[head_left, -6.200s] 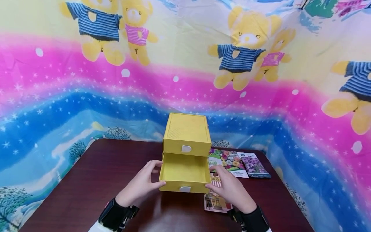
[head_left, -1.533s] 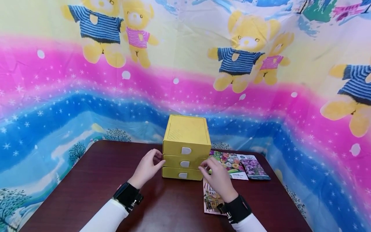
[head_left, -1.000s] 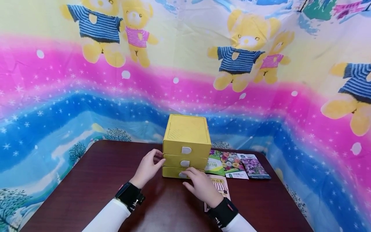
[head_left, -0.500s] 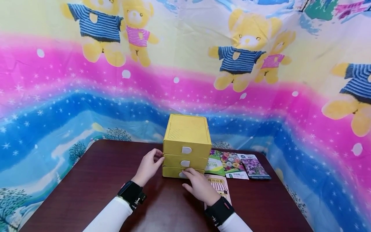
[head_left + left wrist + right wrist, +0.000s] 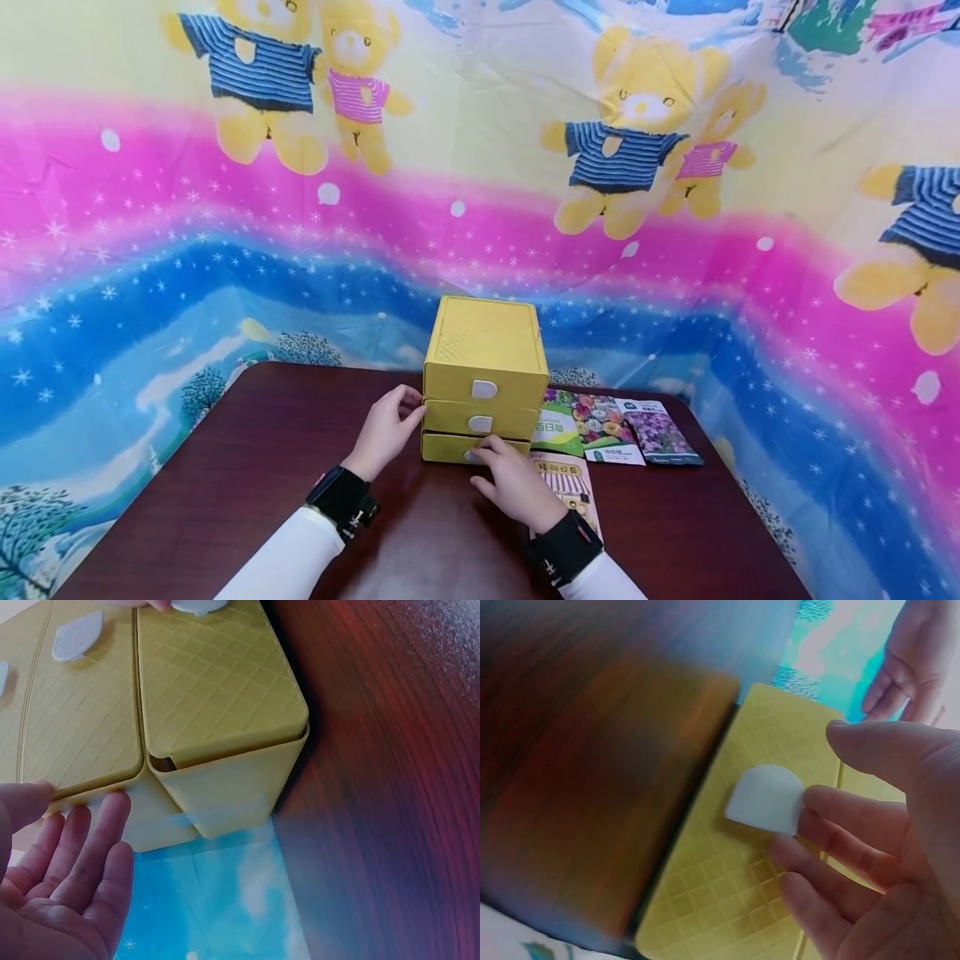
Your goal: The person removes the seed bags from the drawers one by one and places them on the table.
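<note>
A yellow three-tier drawer box (image 5: 491,333) stands upright on the table, each drawer with a pale rounded tab. The top and middle drawers are pushed in. The bottom drawer (image 5: 217,682) sticks out slightly, with a narrow gap at its edge. My left hand (image 5: 381,433) holds the box's left side: the thumb lies at the middle drawer's front edge and the fingers touch the side wall. At the bottom drawer's tab (image 5: 766,799), my right hand (image 5: 521,487) hooks its curled fingertips on the tab's upper edge. Its thumb stays apart from the tab.
Right of the box lie several flat flower-printed packets: a green one (image 5: 557,429), one with mixed flowers (image 5: 603,421) and a purple one (image 5: 663,433). A pink illustrated packet (image 5: 567,483) lies partly behind my right wrist. A printed cloth backdrop (image 5: 480,167) hangs behind the table (image 5: 300,450).
A drawer under the top one was far out between both hands; it is pushed in now. My right hand moved to the bottom tab, and the bottom drawer has come out a little.
</note>
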Demonstrator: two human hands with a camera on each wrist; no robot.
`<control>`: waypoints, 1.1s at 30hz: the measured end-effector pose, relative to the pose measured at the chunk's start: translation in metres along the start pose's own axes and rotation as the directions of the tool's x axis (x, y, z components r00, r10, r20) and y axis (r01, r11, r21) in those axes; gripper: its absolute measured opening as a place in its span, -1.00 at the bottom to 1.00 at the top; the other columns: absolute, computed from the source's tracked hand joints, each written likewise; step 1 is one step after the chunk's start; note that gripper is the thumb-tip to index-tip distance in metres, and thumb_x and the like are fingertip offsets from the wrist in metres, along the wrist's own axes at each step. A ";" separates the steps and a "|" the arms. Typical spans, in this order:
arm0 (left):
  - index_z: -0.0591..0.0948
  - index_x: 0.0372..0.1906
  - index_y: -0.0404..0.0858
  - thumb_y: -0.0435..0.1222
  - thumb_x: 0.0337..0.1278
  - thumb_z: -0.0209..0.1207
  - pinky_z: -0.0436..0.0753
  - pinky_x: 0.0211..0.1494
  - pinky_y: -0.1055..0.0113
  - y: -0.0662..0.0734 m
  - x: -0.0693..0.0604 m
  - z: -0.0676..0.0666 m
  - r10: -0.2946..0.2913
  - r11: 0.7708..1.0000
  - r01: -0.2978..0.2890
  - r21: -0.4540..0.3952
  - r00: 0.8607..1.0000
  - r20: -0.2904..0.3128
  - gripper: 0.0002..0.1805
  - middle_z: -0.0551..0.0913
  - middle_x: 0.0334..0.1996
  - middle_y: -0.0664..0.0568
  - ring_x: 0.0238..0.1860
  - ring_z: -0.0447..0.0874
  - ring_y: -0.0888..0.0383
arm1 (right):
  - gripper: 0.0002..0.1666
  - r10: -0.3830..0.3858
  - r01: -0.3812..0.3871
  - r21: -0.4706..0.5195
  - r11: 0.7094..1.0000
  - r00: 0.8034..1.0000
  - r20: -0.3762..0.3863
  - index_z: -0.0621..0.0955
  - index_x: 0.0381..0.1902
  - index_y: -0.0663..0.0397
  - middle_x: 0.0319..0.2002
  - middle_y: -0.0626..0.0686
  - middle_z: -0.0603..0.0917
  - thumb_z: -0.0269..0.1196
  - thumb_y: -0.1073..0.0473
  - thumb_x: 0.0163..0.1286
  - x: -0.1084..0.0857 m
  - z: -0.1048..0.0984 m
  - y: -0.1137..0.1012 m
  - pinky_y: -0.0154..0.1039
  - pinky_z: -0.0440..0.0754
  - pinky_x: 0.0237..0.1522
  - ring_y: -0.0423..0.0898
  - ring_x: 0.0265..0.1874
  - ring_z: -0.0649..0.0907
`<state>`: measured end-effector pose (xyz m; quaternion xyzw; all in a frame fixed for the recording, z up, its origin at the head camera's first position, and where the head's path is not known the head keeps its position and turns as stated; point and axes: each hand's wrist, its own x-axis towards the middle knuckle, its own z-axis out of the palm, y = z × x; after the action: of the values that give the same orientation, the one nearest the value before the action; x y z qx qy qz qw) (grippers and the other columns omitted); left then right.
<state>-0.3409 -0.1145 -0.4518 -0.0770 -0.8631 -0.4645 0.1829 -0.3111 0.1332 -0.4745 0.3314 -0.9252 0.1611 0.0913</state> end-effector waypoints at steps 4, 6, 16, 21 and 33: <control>0.62 -0.09 -0.22 -0.30 0.36 0.27 0.65 -0.11 0.18 0.000 0.000 0.000 -0.006 1.000 0.006 0.003 1.000 0.004 -0.87 0.68 -0.19 -0.01 -0.17 0.70 0.07 | -0.60 0.023 -0.023 0.004 1.000 0.999 0.026 0.70 0.14 0.07 0.03 -0.05 0.58 0.35 0.03 0.43 0.000 -0.003 -0.004 -0.17 0.69 0.01 -0.14 -0.03 0.67; 0.62 -0.09 -0.21 -0.29 0.37 0.26 0.64 -0.10 0.18 0.001 0.000 0.000 -0.011 1.000 0.011 0.004 1.000 0.003 -0.88 0.68 -0.19 -0.01 -0.16 0.70 0.07 | -0.61 0.028 -0.029 0.007 1.000 0.999 0.040 0.71 0.12 0.08 0.00 -0.06 0.58 0.34 0.03 0.43 -0.002 -0.006 -0.007 -0.20 0.70 -0.02 -0.16 -0.06 0.67; 0.61 -0.07 -0.21 -0.28 0.38 0.25 0.65 -0.07 0.15 0.002 -0.001 0.000 -0.035 0.999 0.035 0.010 0.999 0.020 -0.87 0.67 -0.16 -0.02 -0.13 0.70 0.05 | -0.64 0.017 -0.015 -0.017 1.000 0.995 0.103 0.72 0.07 0.09 -0.09 -0.07 0.56 0.35 0.03 0.42 -0.009 -0.014 -0.020 -0.24 0.70 -0.08 -0.21 -0.17 0.66; 0.61 -0.07 -0.21 -0.28 0.39 0.25 0.65 -0.06 0.15 0.001 -0.001 0.000 -0.033 0.999 0.032 0.009 0.999 0.015 -0.87 0.67 -0.16 -0.02 -0.13 0.70 0.06 | -0.65 0.003 0.001 -0.034 0.999 0.992 0.130 0.73 0.06 0.09 -0.10 -0.05 0.57 0.35 0.02 0.42 -0.011 -0.020 -0.026 -0.24 0.70 -0.06 -0.20 -0.17 0.66; 0.62 -0.07 -0.22 -0.28 0.37 0.26 0.65 -0.05 0.13 0.000 -0.002 0.001 -0.047 0.999 0.047 -0.009 0.999 0.006 -0.86 0.68 -0.16 -0.02 -0.14 0.70 0.06 | -0.67 0.000 0.014 -0.063 0.998 0.975 0.223 0.75 0.00 0.03 -0.14 -0.06 0.59 0.36 -0.02 0.40 -0.018 -0.032 -0.042 -0.29 0.68 -0.14 -0.27 -0.27 0.61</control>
<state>-0.3388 -0.1132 -0.4530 -0.0586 -0.8631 -0.4722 0.1691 -0.2689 0.1245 -0.4397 0.3475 -0.9331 0.0928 -0.0021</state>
